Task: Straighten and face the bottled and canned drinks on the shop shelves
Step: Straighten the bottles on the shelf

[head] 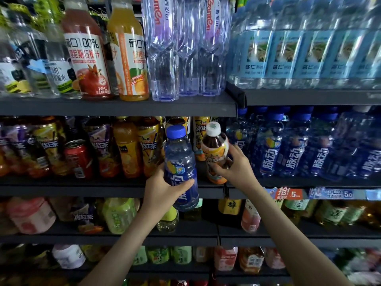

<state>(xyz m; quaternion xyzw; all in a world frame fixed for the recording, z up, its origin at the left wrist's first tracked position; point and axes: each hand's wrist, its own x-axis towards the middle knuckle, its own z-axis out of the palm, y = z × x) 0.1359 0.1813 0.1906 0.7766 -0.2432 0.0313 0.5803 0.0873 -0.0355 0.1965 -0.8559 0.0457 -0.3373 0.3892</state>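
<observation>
Blue-capped sports drink bottle (180, 168): looks full, so probably fairly heavy; smooth plastic, likely slippery. Best taken round the labelled waist. Left hand (162, 188) wraps its lower body, holding it in front of the middle shelf (82, 187), base below that shelf's edge. Right hand (237, 166) grips a tilted white-capped tea bottle (215, 153) mid-body at the shelf's front edge, just beside the blue one.

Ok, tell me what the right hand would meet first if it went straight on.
Carrying its tea bottle, the right hand would probably first meet the yellow-labelled bottles standing behind on that shelf; depth is unclear.
</observation>
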